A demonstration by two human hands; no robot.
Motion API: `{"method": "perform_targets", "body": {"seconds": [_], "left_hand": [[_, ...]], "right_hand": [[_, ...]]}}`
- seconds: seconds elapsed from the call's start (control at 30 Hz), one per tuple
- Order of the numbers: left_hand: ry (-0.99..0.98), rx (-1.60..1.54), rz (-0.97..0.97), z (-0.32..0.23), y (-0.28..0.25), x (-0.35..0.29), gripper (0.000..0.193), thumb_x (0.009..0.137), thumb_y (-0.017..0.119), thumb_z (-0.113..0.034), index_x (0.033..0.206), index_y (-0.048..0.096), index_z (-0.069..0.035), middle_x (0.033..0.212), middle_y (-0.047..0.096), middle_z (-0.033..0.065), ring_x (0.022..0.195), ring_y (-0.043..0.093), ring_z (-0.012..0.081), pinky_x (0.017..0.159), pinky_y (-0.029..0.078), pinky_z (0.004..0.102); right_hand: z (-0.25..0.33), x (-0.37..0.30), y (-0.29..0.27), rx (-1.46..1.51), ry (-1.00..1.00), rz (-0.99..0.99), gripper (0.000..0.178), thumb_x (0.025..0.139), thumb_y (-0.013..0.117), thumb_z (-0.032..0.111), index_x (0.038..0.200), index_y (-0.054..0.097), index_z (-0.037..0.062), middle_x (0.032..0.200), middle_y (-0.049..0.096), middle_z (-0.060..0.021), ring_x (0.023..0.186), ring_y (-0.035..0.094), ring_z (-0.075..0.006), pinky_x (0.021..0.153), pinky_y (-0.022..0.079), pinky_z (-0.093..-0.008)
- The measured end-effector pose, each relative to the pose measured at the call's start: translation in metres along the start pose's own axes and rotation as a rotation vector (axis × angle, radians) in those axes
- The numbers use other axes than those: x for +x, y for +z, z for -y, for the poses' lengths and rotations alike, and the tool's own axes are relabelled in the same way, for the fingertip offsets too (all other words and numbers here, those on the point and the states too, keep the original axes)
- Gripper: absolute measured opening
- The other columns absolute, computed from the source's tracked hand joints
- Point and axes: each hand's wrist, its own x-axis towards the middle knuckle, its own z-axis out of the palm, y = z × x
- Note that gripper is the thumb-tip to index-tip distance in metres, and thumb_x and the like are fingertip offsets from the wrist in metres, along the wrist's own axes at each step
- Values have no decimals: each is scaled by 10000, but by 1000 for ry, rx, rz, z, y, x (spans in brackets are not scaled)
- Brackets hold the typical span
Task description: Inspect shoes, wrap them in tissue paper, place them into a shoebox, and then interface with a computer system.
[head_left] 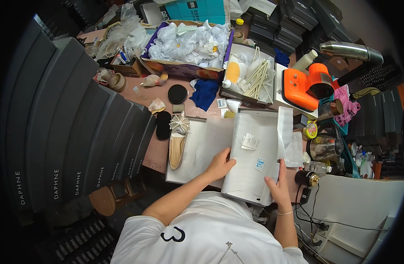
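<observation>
An open shoebox (242,169) lined with white tissue paper (284,132) sits before me at the table's front edge. My left hand (220,165) grips its left wall, fingers curled at the rim. At the right wall is my right hand (279,182), thumb toward the inside and fingers along the outside. Inside lie a small white folded tag (249,141) and a blue-and-white packet (259,164). Left of the box, a beige flat shoe (178,145) with a sparkling starburst ornament lies on a white-lined lid (206,141).
Tall stacks of dark shoeboxes (56,127) rise at the left. Behind are a carton of crumpled tissue (184,44), a box of white sticks (257,79) and an orange machine (301,86). Black round pads (178,93) and a blue cloth (204,94) lie beyond the shoe.
</observation>
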Motion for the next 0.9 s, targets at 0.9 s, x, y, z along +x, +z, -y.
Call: {"method": "perform_targets", "body": {"seconds": [0.9], "left_hand": [[153,1162,209,78,5,10,734,728,723,-370,1282,453,29,1405,357,202,1363,245,343,1093,196,524]], "right_hand": [[-48,317,174,-1040,-436,214,269,779,631,186,1003,625,37,1006,629,-136,949,611,-298,756,520,-405]]}}
